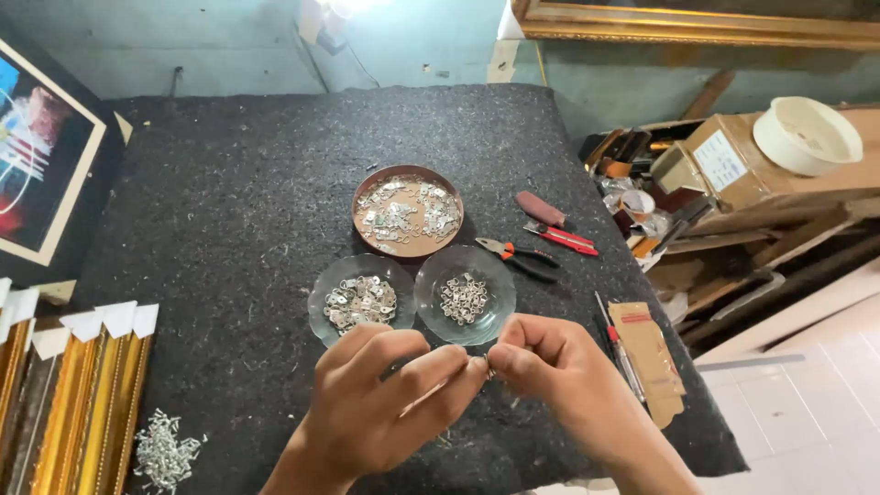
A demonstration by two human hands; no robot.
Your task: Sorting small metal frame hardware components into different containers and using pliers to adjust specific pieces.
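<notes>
Silver metal piece point(489, 373), tiny and mostly hidden, pinched between fingertips of left hand point(380, 403) and right hand point(559, 376), low over dark felt counter point(229, 211), just below two glass dishes point(464, 293).

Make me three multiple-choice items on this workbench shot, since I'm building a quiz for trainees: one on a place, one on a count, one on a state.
1. Where do the pliers lie?
A. right of the glass dishes
B. in the brown dish
C. on the gold frames

2. How many dishes hold small metal parts?
A. one
B. three
C. five

3. How are the two hands?
A. flat on the mat
B. fingertips together, pinching a small piece
C. gripping the pliers

Answers: 1 A, beside the right glass dish. 2 B, brown dish plus two glass ones. 3 B, left hand and right hand meet.
</notes>
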